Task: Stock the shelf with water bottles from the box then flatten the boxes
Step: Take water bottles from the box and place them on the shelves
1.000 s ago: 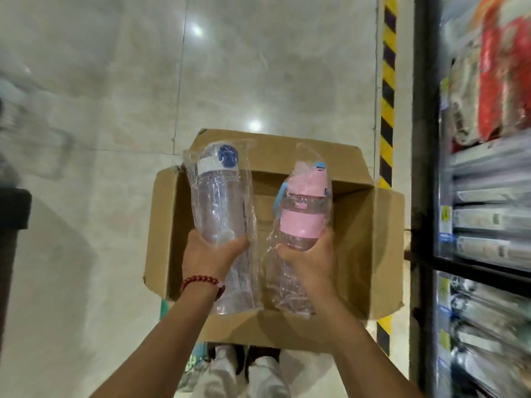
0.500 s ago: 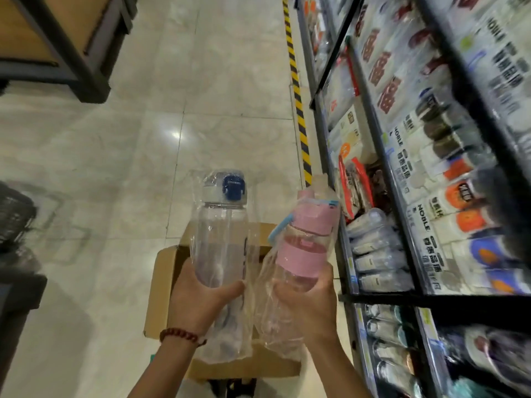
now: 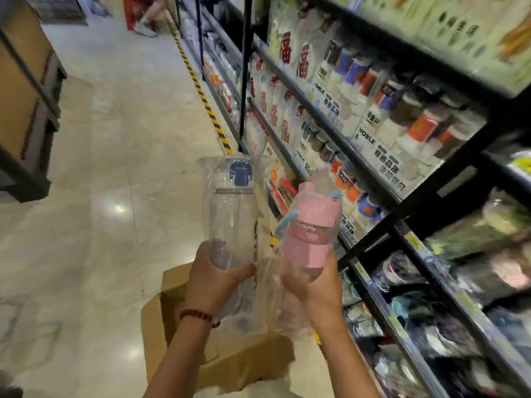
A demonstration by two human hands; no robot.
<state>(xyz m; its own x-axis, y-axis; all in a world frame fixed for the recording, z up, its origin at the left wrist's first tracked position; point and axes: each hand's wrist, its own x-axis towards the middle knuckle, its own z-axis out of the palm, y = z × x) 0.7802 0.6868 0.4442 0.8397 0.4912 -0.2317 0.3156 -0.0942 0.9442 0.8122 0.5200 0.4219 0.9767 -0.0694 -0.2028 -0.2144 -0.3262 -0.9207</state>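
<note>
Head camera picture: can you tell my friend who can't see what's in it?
Two hands hold up plastic-wrapped water bottles in a shop aisle: the left hand grips a tall clear bottle with a blue-and-white cap, the right hand a pink bottle. An open cardboard box sits on the floor below, and packed shelves fill the right side.

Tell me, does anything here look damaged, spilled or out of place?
Nothing stands out. Both hands hold intact, bagged bottles upright: the clear plastic blue-capped bottle and the pink plastic bottle. The brown cardboard box sits open on the floor.
</note>
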